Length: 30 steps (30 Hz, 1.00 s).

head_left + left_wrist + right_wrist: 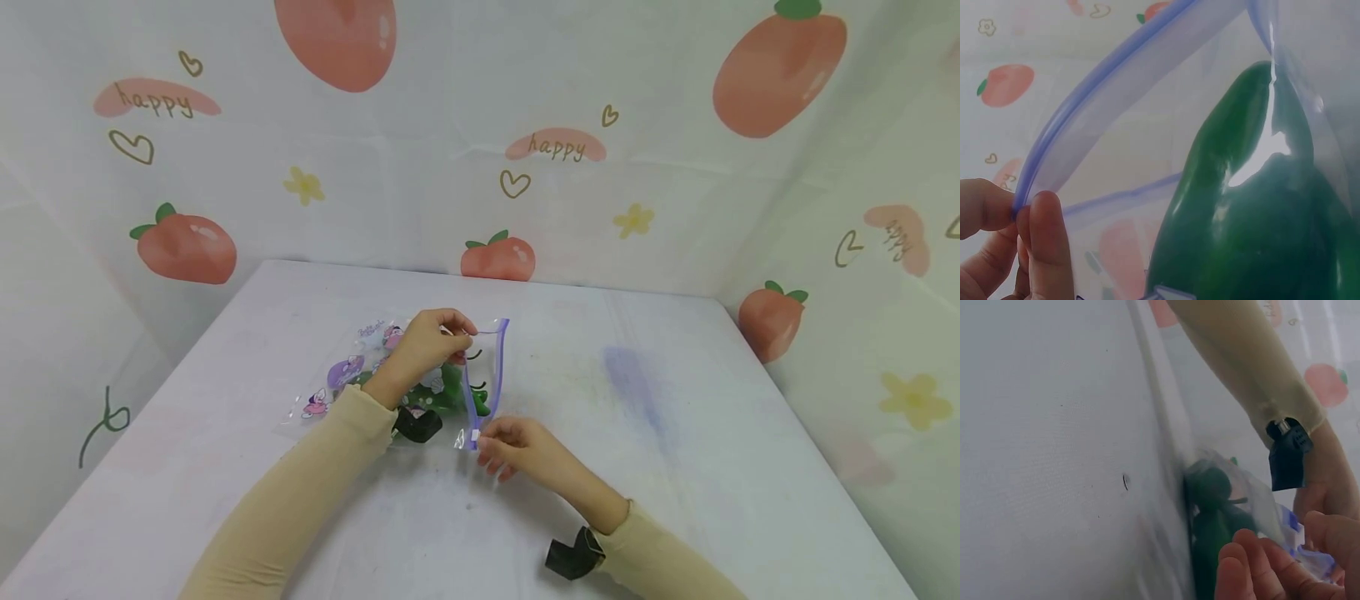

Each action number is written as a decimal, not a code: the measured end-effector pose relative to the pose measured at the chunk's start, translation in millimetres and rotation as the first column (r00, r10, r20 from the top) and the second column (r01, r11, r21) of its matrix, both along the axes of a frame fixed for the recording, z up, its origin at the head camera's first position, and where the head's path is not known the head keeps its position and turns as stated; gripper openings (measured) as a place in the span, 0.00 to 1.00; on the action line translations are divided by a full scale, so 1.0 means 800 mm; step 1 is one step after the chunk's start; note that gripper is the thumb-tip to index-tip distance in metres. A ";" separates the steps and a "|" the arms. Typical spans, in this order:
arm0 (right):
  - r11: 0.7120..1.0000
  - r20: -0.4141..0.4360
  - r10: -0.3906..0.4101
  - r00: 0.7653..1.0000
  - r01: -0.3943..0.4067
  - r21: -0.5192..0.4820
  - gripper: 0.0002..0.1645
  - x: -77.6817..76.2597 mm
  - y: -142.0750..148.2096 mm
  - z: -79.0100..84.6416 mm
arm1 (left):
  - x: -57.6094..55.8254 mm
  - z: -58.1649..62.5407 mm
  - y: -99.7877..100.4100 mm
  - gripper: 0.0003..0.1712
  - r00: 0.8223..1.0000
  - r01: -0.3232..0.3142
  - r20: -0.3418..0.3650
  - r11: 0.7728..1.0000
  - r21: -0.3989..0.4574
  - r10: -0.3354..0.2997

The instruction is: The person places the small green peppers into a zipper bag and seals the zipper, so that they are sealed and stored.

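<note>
A clear zip bag (pixel 352 392) with a purple zip edge and purple and pink cartoon prints lies on the table, its mouth facing right and gaping. Inside are glossy green peppers (pixel 1235 187) with thin curved stems. My left hand (pixel 435 342) pinches the upper rim of the mouth between thumb and fingers; the purple edge runs from its fingertips in the left wrist view. Beside the mouth's near corner is my right hand (pixel 517 446), close to the white slider (pixel 476 434). Its thumb and fingers stand apart in the right wrist view (pixel 1285 569), with the slider showing between them.
The white table (pixel 712 467) carries a faint blue stain (pixel 633 387) right of the bag. A white curtain (pixel 420 150) with peach and heart prints hangs behind and along the sides. Black straps (pixel 573 554) sit at both wrists.
</note>
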State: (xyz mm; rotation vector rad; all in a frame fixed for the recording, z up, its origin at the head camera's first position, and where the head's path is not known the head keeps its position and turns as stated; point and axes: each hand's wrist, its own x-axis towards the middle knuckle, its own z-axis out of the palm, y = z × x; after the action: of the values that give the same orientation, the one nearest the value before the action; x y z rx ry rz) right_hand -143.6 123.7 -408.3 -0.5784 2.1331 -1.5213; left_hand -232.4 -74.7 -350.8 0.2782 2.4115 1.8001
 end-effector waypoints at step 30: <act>0.996 -0.034 -0.088 0.996 0.088 0.002 0.11 0.002 -0.010 0.001 | 0.066 0.044 -0.046 0.11 0.994 0.075 -0.069 0.992 -0.103 -0.083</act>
State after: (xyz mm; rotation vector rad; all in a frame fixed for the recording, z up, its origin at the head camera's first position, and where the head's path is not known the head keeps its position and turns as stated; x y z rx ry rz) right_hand -141.9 115.8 -407.6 -0.5191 2.2128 -1.5645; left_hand -179.4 -111.5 -315.3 0.4303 2.4933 1.6577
